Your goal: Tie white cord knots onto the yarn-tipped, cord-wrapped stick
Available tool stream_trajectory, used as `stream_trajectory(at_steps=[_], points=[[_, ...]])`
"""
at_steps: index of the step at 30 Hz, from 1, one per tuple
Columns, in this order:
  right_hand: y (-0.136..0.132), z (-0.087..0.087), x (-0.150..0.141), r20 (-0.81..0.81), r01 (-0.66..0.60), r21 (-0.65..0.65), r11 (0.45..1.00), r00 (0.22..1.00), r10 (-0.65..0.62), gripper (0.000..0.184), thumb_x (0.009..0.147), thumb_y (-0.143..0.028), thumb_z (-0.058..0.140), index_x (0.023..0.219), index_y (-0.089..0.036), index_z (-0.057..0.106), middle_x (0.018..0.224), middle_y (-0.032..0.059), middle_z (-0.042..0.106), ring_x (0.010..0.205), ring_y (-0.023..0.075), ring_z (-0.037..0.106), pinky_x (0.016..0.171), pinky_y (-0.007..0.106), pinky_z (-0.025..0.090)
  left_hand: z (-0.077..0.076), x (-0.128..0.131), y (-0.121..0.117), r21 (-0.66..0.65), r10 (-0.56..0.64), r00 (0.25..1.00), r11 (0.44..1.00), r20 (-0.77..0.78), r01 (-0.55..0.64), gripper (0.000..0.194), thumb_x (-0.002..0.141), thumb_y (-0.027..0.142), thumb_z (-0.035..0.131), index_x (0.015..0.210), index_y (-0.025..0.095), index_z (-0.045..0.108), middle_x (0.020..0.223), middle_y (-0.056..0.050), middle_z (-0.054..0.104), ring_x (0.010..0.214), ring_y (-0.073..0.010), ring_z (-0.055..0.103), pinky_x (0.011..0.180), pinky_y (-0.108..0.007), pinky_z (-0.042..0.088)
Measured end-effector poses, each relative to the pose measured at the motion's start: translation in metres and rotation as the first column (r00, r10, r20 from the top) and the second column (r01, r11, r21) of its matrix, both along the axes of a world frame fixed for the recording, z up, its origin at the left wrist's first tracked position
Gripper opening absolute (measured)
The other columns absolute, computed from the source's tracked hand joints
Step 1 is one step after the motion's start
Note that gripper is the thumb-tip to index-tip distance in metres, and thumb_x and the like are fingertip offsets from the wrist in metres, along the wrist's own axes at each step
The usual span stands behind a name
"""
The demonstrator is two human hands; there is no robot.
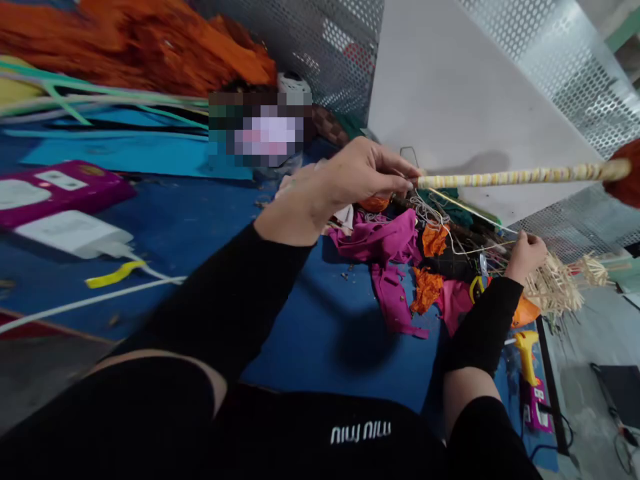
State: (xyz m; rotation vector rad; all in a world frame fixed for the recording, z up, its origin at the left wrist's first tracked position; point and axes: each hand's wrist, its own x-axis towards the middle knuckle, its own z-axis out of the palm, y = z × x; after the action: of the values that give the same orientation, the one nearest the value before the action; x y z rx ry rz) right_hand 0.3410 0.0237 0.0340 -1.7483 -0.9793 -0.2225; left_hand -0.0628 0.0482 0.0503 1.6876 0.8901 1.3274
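Observation:
My left hand (350,175) pinches the near end of a long thin stick (510,176) between thumb and fingers. Pale yellow and white banding covers the stick, which points nearly level to the right. At its far end sits a rust-orange mass (625,190), cut off by the frame edge. From beside my left fingertips a pale string (475,211) slants down to my right hand (527,257), whose closed fingers hold it taut. A looser loop of thin string hangs below, beside a tangle of white string (427,210).
Magenta cloth scraps (380,240) and orange crumpled pieces (427,290) lie on the blue table (320,333). A yellow glue gun (527,353) is at right, near a straw bundle (555,290). On the left are a purple power strip (65,190) and a white plug (75,233).

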Motion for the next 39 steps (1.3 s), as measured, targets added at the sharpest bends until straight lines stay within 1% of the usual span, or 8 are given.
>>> stream_trajectory(at_steps=[4,9,13,19,25,28,33,39], points=[[-0.011,0.017,-0.058,0.316,0.176,0.048,0.983,0.931,-0.182,0.037,0.091,-0.031,0.062,0.125,-0.017,0.066,0.143,0.0233,0.061,0.137,0.0363,0.058,0.118,0.059,0.042,0.001,0.012,-0.005,-0.042,-0.013,0.996,0.999,0.083,0.016,0.023,0.082,0.015,0.079,0.103,0.015,0.088,0.078,-0.007,0.078,0.067,-0.0166,0.07,0.064,-0.029,0.058],[-0.023,0.017,-0.142,0.382,-0.541,0.068,0.838,0.79,0.479,0.035,0.102,-0.045,0.05,0.116,-0.023,0.073,0.121,0.0091,0.075,0.121,0.024,0.068,0.114,0.051,0.05,-0.001,0.023,-0.012,-0.087,-0.044,0.991,0.995,0.129,0.056,0.021,0.085,0.013,0.077,0.103,0.016,0.088,0.071,-0.006,0.075,0.058,-0.0144,0.064,0.058,-0.029,0.054],[-0.018,0.003,-0.167,0.213,-0.722,0.048,0.69,0.682,0.7,0.032,0.099,-0.049,0.056,0.104,-0.024,0.075,0.107,0.005,0.079,0.106,0.0198,0.072,0.104,0.043,0.055,-0.005,0.033,-0.013,-0.101,-0.076,0.984,0.991,0.164,0.093,0.021,0.083,0.011,0.076,0.1,0.015,0.087,0.075,-0.006,0.078,0.061,-0.0148,0.066,0.065,-0.03,0.058],[0.001,0.004,-0.116,0.313,-0.158,-0.13,0.979,0.93,0.192,0.027,0.093,-0.033,0.062,0.107,-0.014,0.073,0.118,0.0194,0.075,0.114,0.0295,0.07,0.111,0.056,0.049,-0.005,0.033,-0.013,-0.117,-0.051,0.985,0.991,0.164,0.071,0.024,0.086,0.016,0.076,0.108,0.014,0.087,0.073,-0.008,0.076,0.055,-0.0135,0.06,0.055,-0.03,0.052],[-0.011,0.015,-0.107,0.395,-0.041,0.116,0.992,0.919,-0.009,0.025,0.1,-0.036,0.054,0.103,-0.021,0.074,0.099,0.009,0.076,0.107,0.0259,0.071,0.122,0.057,0.042,-0.007,0.035,-0.01,-0.12,-0.04,0.992,0.991,0.12,0.054,0.019,0.091,0.018,0.076,0.107,0.014,0.086,0.074,-0.009,0.076,0.053,-0.0128,0.058,0.052,-0.029,0.05],[-0.013,0.004,-0.141,0.335,-0.441,0.11,0.891,0.86,0.385,0.028,0.097,-0.045,0.059,0.112,-0.024,0.071,0.111,0.0076,0.075,0.114,0.0234,0.069,0.118,0.053,0.048,-0.009,0.037,-0.012,-0.123,-0.031,0.992,0.991,0.121,0.046,0.021,0.09,0.017,0.078,0.109,0.013,0.085,0.074,-0.008,0.076,0.056,-0.0141,0.062,0.054,-0.029,0.052],[-0.008,-0.021,-0.188,-0.066,-0.885,0.039,0.464,0.461,0.885,0.036,0.094,-0.059,0.065,0.1,-0.023,0.067,0.091,0.0011,0.071,0.089,0.0157,0.068,0.089,0.034,0.06,-0.008,0.041,-0.017,-0.158,-0.029,0.988,0.986,0.153,0.053,0.021,0.085,0.008,0.077,0.103,0.013,0.086,0.08,-0.007,0.079,0.066,-0.0158,0.07,0.064,-0.029,0.057],[-0.031,-0.005,-0.19,0.196,-0.775,0.167,0.609,0.632,0.75,0.037,0.101,-0.049,0.062,0.075,-0.023,0.064,0.084,0.0,0.062,0.089,0.0147,0.062,0.091,0.034,0.056,-0.008,0.045,-0.015,-0.138,0.006,0.983,0.99,0.185,0.02,0.018,0.086,0.005,0.077,0.1,0.013,0.085,0.082,-0.006,0.08,0.07,-0.0147,0.072,0.073,-0.028,0.061]])
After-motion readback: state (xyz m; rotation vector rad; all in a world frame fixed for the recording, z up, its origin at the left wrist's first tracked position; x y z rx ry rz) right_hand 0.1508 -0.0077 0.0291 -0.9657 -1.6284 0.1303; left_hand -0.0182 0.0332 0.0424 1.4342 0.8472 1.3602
